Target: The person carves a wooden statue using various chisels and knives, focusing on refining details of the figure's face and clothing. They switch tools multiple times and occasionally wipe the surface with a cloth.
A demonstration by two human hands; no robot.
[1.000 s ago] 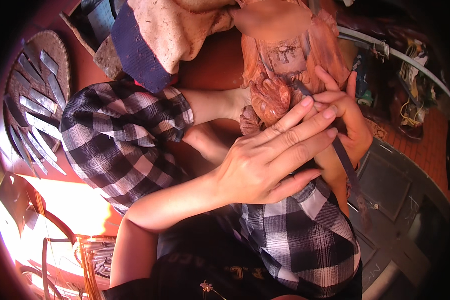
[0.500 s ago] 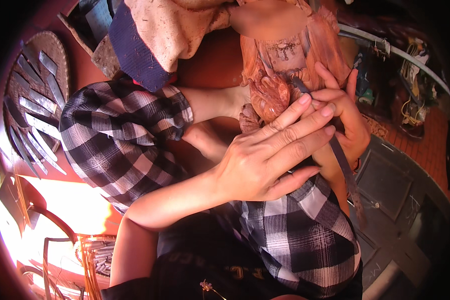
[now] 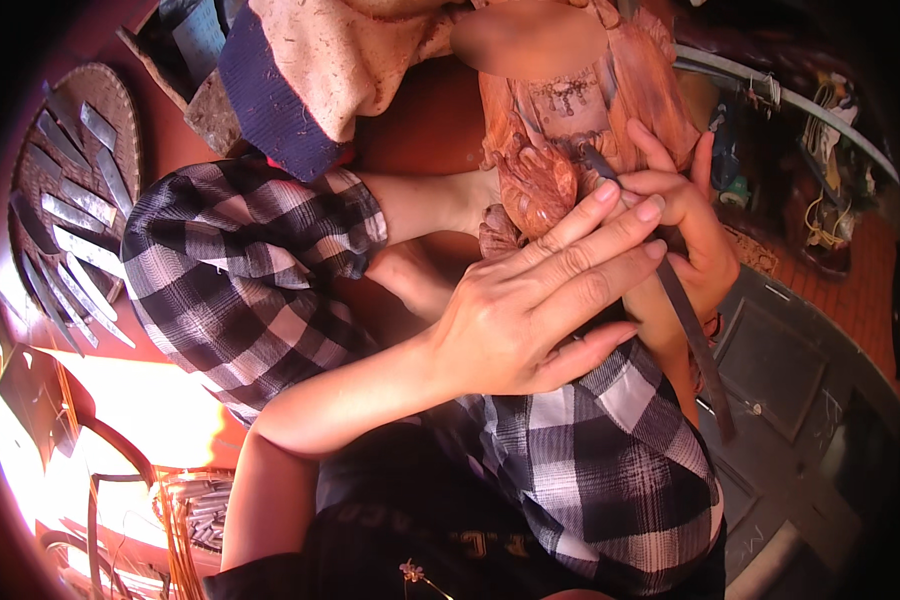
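A reddish-brown wood carving (image 3: pixel 536 185), with deep folds and rounded shapes, stands at the top centre. A long thin dark metal tool (image 3: pixel 698 350) slants across, its upper end at the carved wood; whether it is a file or a chisel I cannot tell. My right hand (image 3: pixel 692 215) closes round the tool's upper part, two fingers raised toward the carving. Across from the left comes my left hand (image 3: pixel 545 300), its fingers stretched out and their tips lying on the tool beside my right hand. Those fingers hide part of the tool and of the right hand.
My legs in checked trousers (image 3: pixel 240 260) frame the carving, a bare foot (image 3: pixel 445 205) beside it. Flat metal blades lie on a round woven tray (image 3: pixel 30 150) at left. A wire-like basket (image 3: pixel 205 510) holds short metal pieces. Beige-and-navy cloth (image 3: pixel 320 70) lies above; a dark panel (image 3: pixel 780 370) at right.
The tool has shifted slightly upward along its length, toward the carving. Both hands keep nearly the same place, the left thumb a little higher.
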